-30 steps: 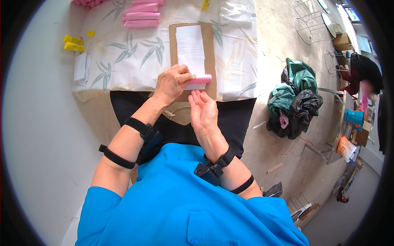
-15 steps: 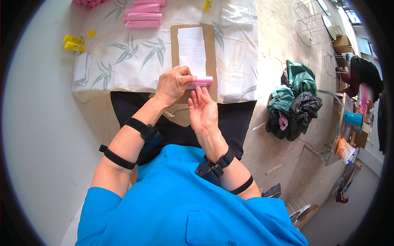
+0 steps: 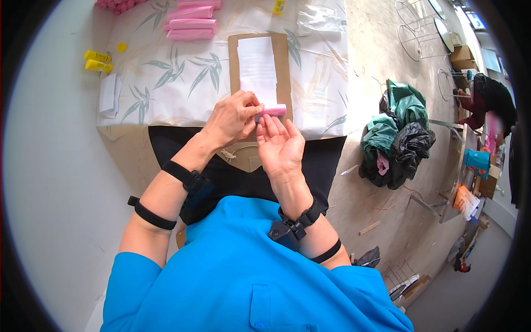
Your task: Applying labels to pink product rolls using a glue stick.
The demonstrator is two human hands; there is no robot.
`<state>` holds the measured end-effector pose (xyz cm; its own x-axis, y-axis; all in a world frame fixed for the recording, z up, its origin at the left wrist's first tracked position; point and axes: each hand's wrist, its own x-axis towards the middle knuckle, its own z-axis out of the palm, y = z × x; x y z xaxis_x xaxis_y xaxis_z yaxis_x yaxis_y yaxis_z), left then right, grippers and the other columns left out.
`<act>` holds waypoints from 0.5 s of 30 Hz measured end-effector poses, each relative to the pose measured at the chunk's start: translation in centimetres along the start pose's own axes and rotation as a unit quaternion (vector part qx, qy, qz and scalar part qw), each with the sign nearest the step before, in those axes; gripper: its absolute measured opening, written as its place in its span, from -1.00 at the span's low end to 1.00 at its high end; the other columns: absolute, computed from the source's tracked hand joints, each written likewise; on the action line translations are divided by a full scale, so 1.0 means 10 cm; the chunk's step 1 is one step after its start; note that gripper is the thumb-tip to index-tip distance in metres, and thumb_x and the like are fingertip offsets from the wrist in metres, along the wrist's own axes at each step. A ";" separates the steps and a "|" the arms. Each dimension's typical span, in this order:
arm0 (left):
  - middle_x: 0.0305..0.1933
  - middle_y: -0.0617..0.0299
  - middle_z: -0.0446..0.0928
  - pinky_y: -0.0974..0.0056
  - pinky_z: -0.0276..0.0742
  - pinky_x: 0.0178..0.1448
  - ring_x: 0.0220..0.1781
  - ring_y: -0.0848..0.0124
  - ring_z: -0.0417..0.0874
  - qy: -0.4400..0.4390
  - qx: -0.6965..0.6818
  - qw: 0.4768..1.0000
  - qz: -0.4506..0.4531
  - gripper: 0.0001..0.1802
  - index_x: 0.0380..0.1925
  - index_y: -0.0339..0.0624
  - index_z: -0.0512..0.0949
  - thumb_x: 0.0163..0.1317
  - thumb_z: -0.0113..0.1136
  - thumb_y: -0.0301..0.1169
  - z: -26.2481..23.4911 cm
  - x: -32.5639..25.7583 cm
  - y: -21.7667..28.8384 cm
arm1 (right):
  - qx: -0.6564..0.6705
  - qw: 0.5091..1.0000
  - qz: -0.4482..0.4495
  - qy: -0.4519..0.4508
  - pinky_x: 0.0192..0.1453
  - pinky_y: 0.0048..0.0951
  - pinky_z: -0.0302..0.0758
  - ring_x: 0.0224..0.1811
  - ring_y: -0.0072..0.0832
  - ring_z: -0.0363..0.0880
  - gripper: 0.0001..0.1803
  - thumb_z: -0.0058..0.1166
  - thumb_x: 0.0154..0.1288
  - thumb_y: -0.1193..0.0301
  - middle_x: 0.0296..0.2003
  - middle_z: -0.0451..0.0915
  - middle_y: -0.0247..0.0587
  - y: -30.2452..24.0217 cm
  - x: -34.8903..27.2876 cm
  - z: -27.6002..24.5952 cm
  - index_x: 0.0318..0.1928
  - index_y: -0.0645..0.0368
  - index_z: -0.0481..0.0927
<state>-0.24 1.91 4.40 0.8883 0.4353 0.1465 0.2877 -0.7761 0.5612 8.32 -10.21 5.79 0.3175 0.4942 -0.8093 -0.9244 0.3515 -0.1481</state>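
Pink roll at the table's near edge.
Your left hand (image 3: pixel 232 119) pinches the pink roll (image 3: pixel 272 110), long axis left-right; right hand (image 3: pixel 280 146) open, fingertips touching beneath it.

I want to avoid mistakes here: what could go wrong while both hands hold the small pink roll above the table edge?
1. The small pink roll is pinched only by the left hand and the fingertips of the open right hand, so it might slip and drop.
2. It sits over the stack of white paper sheets on the brown cardboard board; a careless move could shift them.
3. The yellow tubes lie near the table's left edge and could roll off.
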 end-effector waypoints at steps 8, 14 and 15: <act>-0.22 0.27 0.58 0.29 0.60 -0.18 -0.20 0.32 0.64 0.029 -0.014 0.999 -0.021 -0.88 -0.29 -0.10 0.71 0.15 0.33 -0.48 0.11 0.02 -0.07 | 0.012 0.999 0.010 -0.034 0.39 -0.22 0.31 0.31 -0.15 0.35 -0.29 -0.17 0.51 0.21 0.35 0.26 0.16 -0.05 0.01 -0.02 0.44 0.43 -0.01; -0.36 0.27 0.54 0.30 0.55 -0.19 -0.27 0.36 0.60 -0.051 -0.164 0.973 -0.157 -0.85 -0.29 -0.05 0.76 0.10 0.37 -0.46 0.08 0.16 -0.23 | -0.363 0.910 -0.166 -0.109 0.13 -0.38 0.56 0.05 -0.34 0.60 -0.49 -0.03 0.52 0.31 0.16 0.52 0.00 -0.18 -0.01 -0.31 0.32 0.38 0.32; -0.36 0.27 0.54 0.30 0.55 -0.19 -0.27 0.36 0.60 -0.051 -0.165 0.972 -0.159 -0.85 -0.29 -0.05 0.76 0.10 0.37 -0.46 0.08 0.17 -0.27 | -0.427 0.859 -0.256 -0.122 -0.05 -0.47 0.60 -0.08 -0.43 0.67 -0.68 0.01 0.48 0.43 -0.01 0.66 -0.11 -0.20 0.01 -0.38 0.16 0.28 0.55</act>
<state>0.83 4.38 2.51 0.8097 0.5676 -0.1492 0.4376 -0.4145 0.7979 9.38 -13.89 3.87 0.6662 0.6378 -0.3864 -0.4360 -0.0872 -0.8957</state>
